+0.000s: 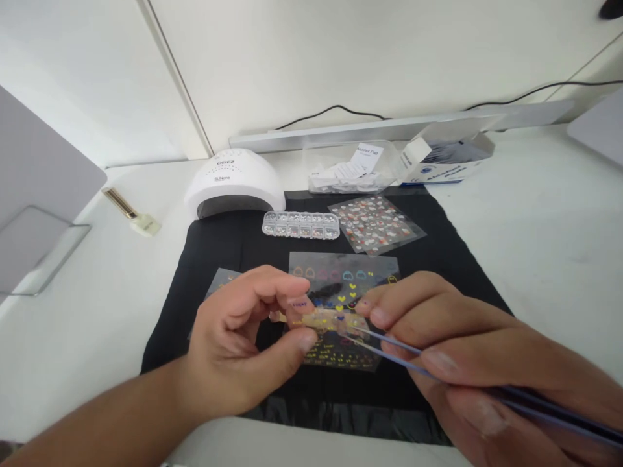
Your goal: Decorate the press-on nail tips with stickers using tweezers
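My left hand [243, 337] pinches a small pale artificial nail tip [321, 319] between thumb and forefinger, low over the black mat [204, 259]. My right hand [452, 344] grips thin blue tweezers [389, 347], whose tips reach the nail tip from the right. Under both hands lies a clear sticker sheet [341, 275] with coloured hearts and outlines. A second sheet [221, 280] shows partly behind my left hand.
On the mat's far side sit a white nail lamp [233, 181], a clear case of rhinestones [300, 224] and a red-and-white sticker sheet [374, 224]. Behind are alcohol pad sachets [350, 170] and their box [448, 159]. A gold-capped bottle [131, 213] lies left.
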